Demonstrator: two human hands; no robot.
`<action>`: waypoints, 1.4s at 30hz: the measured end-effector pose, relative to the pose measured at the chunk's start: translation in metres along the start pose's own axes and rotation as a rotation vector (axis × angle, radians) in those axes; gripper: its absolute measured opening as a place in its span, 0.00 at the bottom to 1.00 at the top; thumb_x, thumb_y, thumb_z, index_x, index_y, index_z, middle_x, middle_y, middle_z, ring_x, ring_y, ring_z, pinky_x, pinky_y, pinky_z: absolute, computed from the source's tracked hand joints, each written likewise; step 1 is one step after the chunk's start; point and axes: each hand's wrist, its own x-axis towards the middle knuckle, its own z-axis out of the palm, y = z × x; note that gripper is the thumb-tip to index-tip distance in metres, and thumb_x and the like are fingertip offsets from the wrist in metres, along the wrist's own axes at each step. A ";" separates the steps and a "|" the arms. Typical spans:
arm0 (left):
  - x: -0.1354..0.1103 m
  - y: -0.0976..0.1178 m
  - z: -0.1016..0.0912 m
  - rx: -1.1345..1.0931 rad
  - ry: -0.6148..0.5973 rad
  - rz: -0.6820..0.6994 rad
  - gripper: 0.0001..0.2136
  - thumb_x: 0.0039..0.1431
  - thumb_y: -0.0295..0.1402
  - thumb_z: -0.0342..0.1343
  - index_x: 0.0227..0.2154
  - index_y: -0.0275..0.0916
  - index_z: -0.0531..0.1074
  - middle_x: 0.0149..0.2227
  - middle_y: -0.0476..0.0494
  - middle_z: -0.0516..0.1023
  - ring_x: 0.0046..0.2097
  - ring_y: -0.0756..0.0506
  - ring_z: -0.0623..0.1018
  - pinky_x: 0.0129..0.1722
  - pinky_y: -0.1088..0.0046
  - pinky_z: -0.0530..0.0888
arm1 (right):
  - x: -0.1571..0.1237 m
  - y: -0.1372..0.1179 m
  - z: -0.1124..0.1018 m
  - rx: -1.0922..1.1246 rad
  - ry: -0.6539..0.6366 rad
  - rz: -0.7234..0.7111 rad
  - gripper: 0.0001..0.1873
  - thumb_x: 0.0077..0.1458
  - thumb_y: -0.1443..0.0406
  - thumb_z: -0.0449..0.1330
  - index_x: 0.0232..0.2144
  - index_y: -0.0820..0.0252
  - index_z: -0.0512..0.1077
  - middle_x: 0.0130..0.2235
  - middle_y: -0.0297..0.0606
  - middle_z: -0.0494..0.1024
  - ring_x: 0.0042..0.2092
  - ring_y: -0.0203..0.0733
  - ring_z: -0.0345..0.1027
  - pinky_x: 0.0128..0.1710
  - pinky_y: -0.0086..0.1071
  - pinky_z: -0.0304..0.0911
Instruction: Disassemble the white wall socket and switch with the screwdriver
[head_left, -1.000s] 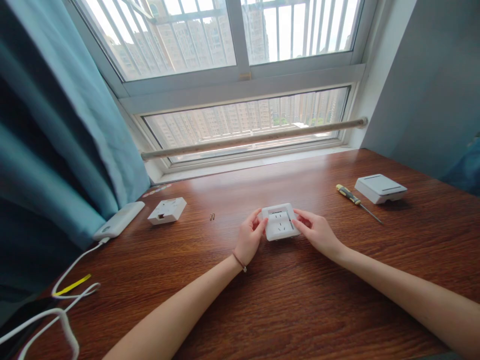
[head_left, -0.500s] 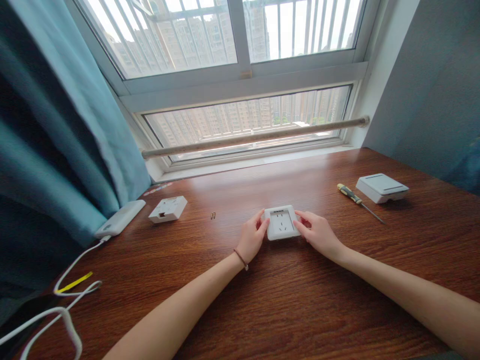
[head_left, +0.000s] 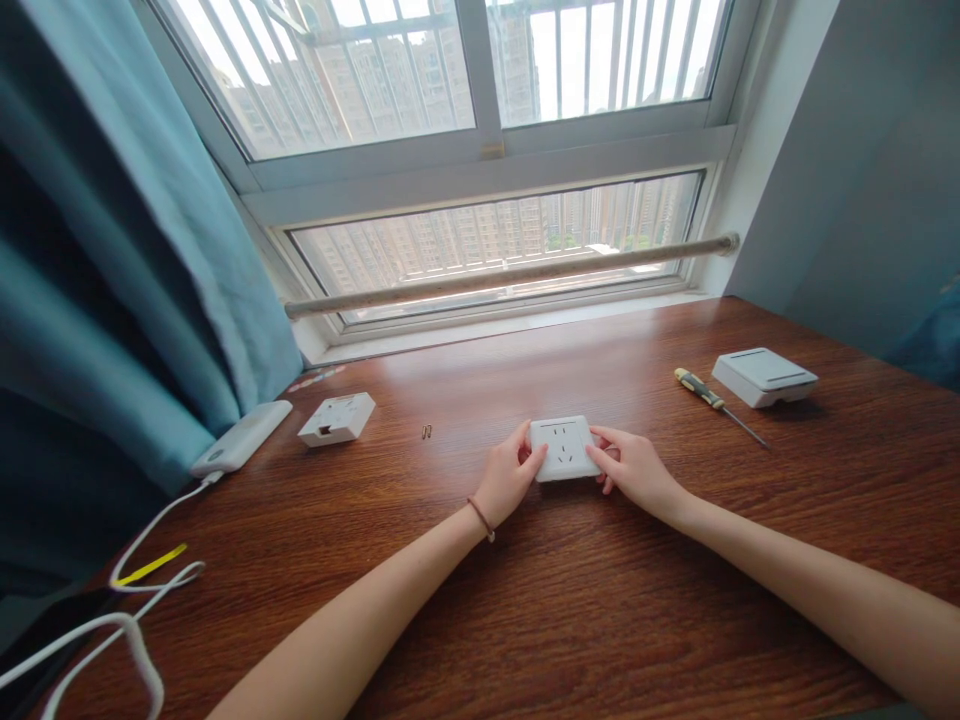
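A white wall socket plate [head_left: 562,447] lies flat on the brown wooden table [head_left: 570,610], face up with its pin holes showing. My left hand [head_left: 508,480] grips its left edge, thumb pressed on the top face. My right hand [head_left: 634,470] grips the right edge, fingertips pinched on the rim. Both hands press the plate down on the table.
A yellow-handled screwdriver [head_left: 712,402] and a white switch box [head_left: 763,376] lie to the right. Two small screws [head_left: 426,432], a white socket back part [head_left: 336,418], a white power bank [head_left: 241,437] with cables [head_left: 142,580] and a teal curtain [head_left: 112,260] are on the left.
The socket's cover was tilted and loose in my hands a second ago. It now sits flat and closed on the table, with both hands still on its edges.
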 end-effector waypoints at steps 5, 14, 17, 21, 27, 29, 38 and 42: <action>0.001 -0.004 0.001 -0.072 -0.031 0.013 0.18 0.57 0.39 0.49 0.46 0.34 0.66 0.28 0.48 0.71 0.28 0.49 0.68 0.29 0.76 0.64 | 0.003 0.005 0.002 0.101 -0.031 0.037 0.24 0.51 0.61 0.54 0.49 0.67 0.63 0.31 0.36 0.68 0.21 0.37 0.69 0.18 0.32 0.69; 0.001 -0.009 0.003 -0.227 -0.002 -0.016 0.18 0.54 0.37 0.53 0.47 0.35 0.65 0.29 0.48 0.70 0.29 0.50 0.70 0.29 0.76 0.69 | 0.008 0.010 0.004 0.235 -0.095 0.112 0.26 0.49 0.64 0.57 0.50 0.69 0.61 0.25 0.33 0.71 0.20 0.34 0.68 0.19 0.29 0.69; 0.001 -0.004 0.001 -0.367 -0.033 -0.092 0.23 0.53 0.39 0.54 0.50 0.35 0.61 0.31 0.47 0.69 0.22 0.54 0.68 0.19 0.78 0.67 | 0.008 0.006 0.003 0.351 -0.121 0.129 0.22 0.48 0.65 0.57 0.47 0.68 0.64 0.25 0.33 0.72 0.19 0.31 0.66 0.18 0.26 0.68; 0.000 0.007 0.000 -0.567 -0.119 -0.151 0.27 0.51 0.38 0.56 0.53 0.37 0.56 0.40 0.41 0.70 0.21 0.55 0.69 0.15 0.80 0.67 | 0.006 -0.002 0.001 0.442 -0.127 0.153 0.21 0.48 0.66 0.58 0.45 0.68 0.64 0.25 0.34 0.74 0.20 0.30 0.65 0.18 0.24 0.67; 0.000 0.012 0.000 -0.712 -0.119 -0.155 0.29 0.47 0.36 0.60 0.52 0.36 0.58 0.47 0.37 0.68 0.32 0.49 0.73 0.19 0.80 0.72 | 0.003 -0.008 -0.001 0.571 -0.142 0.187 0.17 0.49 0.65 0.59 0.42 0.65 0.65 0.28 0.34 0.74 0.21 0.30 0.67 0.20 0.25 0.68; 0.000 0.012 -0.001 -0.728 -0.122 -0.154 0.30 0.47 0.35 0.60 0.53 0.36 0.58 0.48 0.36 0.68 0.33 0.49 0.74 0.19 0.80 0.72 | 0.003 -0.007 0.000 0.614 -0.172 0.194 0.15 0.49 0.63 0.60 0.40 0.65 0.66 0.31 0.36 0.75 0.23 0.31 0.69 0.23 0.26 0.69; -0.003 0.017 0.003 -0.857 -0.007 -0.276 0.26 0.42 0.33 0.64 0.46 0.34 0.65 0.41 0.40 0.73 0.32 0.51 0.74 0.25 0.78 0.71 | -0.001 -0.007 0.000 0.748 -0.153 0.154 0.16 0.46 0.61 0.63 0.36 0.65 0.69 0.38 0.43 0.76 0.28 0.34 0.70 0.29 0.30 0.69; -0.009 0.026 0.007 -0.939 -0.043 -0.338 0.17 0.42 0.34 0.64 0.36 0.31 0.69 0.35 0.41 0.76 0.32 0.50 0.76 0.33 0.74 0.72 | -0.002 -0.009 -0.002 0.764 -0.107 0.145 0.16 0.46 0.61 0.63 0.37 0.64 0.69 0.38 0.42 0.76 0.32 0.36 0.71 0.31 0.29 0.69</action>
